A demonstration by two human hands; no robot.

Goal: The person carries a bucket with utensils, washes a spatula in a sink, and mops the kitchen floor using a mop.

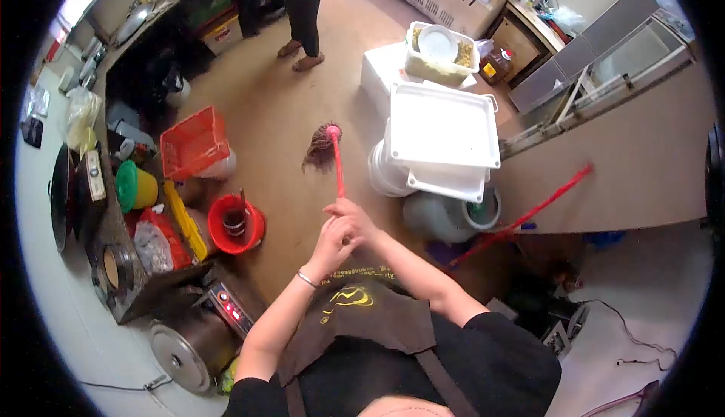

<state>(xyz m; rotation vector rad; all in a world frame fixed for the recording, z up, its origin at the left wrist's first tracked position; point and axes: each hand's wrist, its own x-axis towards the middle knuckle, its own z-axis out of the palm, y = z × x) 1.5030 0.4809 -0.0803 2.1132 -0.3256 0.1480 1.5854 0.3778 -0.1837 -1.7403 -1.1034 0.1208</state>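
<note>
A mop (337, 164) with a pink-red handle slants away from my body. Its dark, stringy head (323, 147) rests on the brown floor. My right hand (356, 218) is closed around the handle farther forward. Just behind it, my left hand (334, 242), with a bracelet at the wrist, is curled closed over the handle too. The two hands touch or overlap, and they hide the near end of the handle.
To the left stand a red bucket (253, 228) and an orange crate (195, 144). White trays (445, 126) are stacked at right beside a grey bin (434, 217). Another red pole (540, 207) leans at right. A person (304, 9) stands at the back left.
</note>
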